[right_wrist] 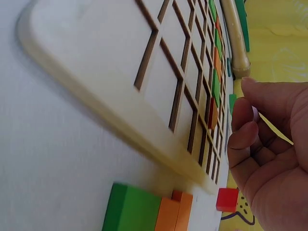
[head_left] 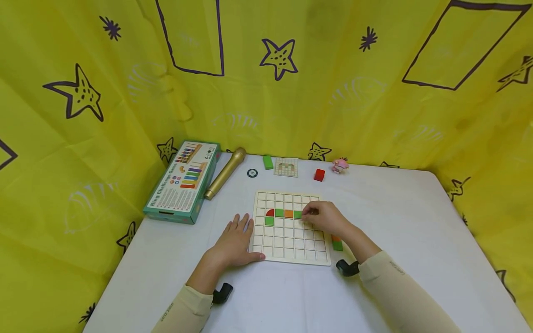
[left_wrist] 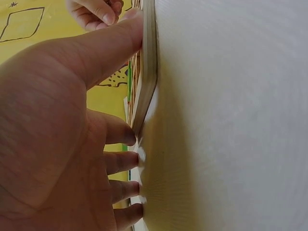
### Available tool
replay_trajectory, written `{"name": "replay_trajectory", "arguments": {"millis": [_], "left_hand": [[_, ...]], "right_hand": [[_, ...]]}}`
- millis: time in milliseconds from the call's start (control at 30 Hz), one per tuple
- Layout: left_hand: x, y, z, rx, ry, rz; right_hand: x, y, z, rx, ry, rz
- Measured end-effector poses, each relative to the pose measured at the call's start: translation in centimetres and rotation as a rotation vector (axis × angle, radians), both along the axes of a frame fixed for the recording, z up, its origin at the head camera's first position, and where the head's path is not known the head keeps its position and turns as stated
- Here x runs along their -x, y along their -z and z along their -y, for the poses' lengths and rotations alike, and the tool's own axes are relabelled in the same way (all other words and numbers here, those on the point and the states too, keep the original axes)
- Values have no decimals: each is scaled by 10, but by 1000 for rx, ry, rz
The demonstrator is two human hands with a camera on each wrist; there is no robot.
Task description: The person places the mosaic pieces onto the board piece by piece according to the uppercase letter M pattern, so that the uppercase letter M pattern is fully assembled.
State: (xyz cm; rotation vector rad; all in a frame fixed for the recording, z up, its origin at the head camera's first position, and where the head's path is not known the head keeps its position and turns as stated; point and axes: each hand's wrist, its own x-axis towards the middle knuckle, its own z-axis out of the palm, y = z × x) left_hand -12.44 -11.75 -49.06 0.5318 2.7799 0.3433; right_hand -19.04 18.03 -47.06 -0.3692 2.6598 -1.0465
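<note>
A pale wooden grid board (head_left: 283,258) lies on the white table. Along one row sit a rounded red piece (head_left: 270,212), a green square (head_left: 279,212), an orange square (head_left: 289,213) and another green square (head_left: 297,214). Below the red piece is one more green square (head_left: 269,221). A red-orange piece (right_wrist: 212,113) ends the row in the right wrist view. Just above that end is my right hand (head_left: 326,217), its fingers curled, nothing visible in them. My left hand (head_left: 234,243) has its fingers spread beside the board's left edge, thumb touching the near edge.
Green and orange blocks (right_wrist: 137,209) stand beside the board's right edge. Behind it are a red block (head_left: 319,175), a pink figurine (head_left: 340,165), a pattern card (head_left: 286,167), a green block (head_left: 268,162) and a round chip (head_left: 252,173). A golden microphone (head_left: 225,173) and game box (head_left: 182,181) lie left.
</note>
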Motion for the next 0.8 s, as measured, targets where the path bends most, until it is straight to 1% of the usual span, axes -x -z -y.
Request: {"name": "replay_trajectory", "arguments": {"millis": [233,367,600,800], "left_hand": [[-1,-2,-1,-6,-3,5],[-1,-2,-1,-6,-3,2],[-1,-2,-1,-7,-8,10],[-1,-4,-1,6,1,14]], "right_hand": [[-4,-1,-15,-14,39,-1],[-6,-4,-25,-15,46,4],[-8,-1,-40,-36,58,10],[-12,0,-52,-43,81,9]]}}
